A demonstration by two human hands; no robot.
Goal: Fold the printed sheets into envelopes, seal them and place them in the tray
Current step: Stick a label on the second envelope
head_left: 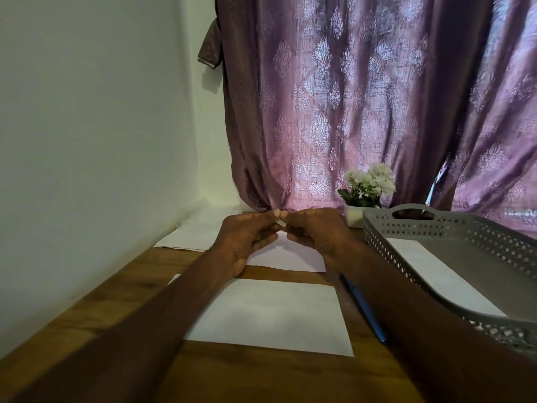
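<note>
My left hand (pixel 247 237) and my right hand (pixel 313 231) meet above the wooden table, fingertips together. Between them they pinch a small white piece (pixel 280 219), perhaps a sticker or tape; what it is cannot be told. Below my forearms lies a folded white envelope (pixel 273 315). A second white sheet (pixel 290 257) lies just beyond it, partly under my hands. More sheets (pixel 189 237) lie at the back left by the wall. The grey perforated tray (pixel 421 225) stands at the right with a white envelope (pixel 436 271) inside.
A blue pen (pixel 366 309) lies on the table (pixel 116 301) between the envelope and the tray, partly under my right forearm. A white pot of white flowers (pixel 366 184) stands behind the tray. A purple curtain (pixel 348 97) hangs behind; a white wall bounds the left.
</note>
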